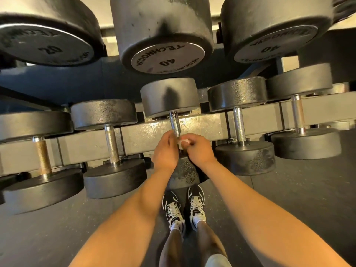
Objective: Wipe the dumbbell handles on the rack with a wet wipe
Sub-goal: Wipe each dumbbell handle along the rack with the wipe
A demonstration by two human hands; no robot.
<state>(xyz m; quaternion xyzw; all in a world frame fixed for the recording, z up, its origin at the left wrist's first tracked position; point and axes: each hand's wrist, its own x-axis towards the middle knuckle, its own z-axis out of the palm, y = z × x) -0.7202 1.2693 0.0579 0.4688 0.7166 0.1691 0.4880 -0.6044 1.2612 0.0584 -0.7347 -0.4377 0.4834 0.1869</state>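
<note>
Black dumbbells with knurled steel handles lie in a row on the lower shelf of a grey rack (150,132). The middle dumbbell's handle (174,123) points toward me. My left hand (166,150) and my right hand (196,149) meet at its near end. A small white wet wipe (184,141) is pinched in my right hand's fingers, just beside the handle. My left hand's fingers curl next to the handle and the wipe; what they hold is hidden. The near head of this dumbbell (184,173) shows between my wrists.
More dumbbells flank the middle one, with handles at left (111,145), far left (43,157) and right (239,128). Large 40 (167,58) and 20 (46,47) weights overhang from the upper shelf. My shoes (183,207) stand on dark rubber floor.
</note>
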